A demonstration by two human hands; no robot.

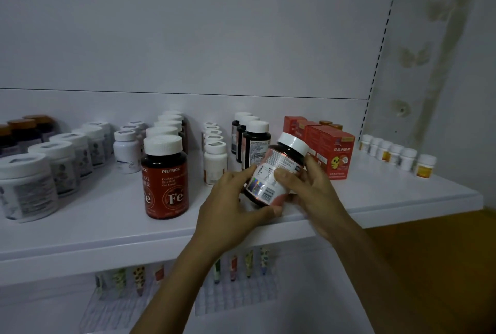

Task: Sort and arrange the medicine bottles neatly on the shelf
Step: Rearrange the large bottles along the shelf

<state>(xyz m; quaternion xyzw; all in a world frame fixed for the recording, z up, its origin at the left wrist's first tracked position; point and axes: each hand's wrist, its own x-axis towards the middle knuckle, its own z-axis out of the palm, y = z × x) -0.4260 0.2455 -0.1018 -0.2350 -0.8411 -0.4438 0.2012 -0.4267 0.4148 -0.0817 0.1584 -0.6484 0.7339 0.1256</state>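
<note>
Dark bottle (268, 180), tilted, gripped by left hand (230, 199) and right hand (314, 189); best stood upright, label forward, fronting matching row (255, 140).

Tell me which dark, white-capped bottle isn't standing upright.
The dark white-capped bottle held between the left hand and right hand, tilted rightward; the others stand upright on the white shelf.

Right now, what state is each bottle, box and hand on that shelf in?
held bottle: capped, tilted, in both hands.
Fe bottle: capped, upright on the shelf.
red boxes: closed, upright.
left hand: grips held bottle.
right hand: grips held bottle.
</note>
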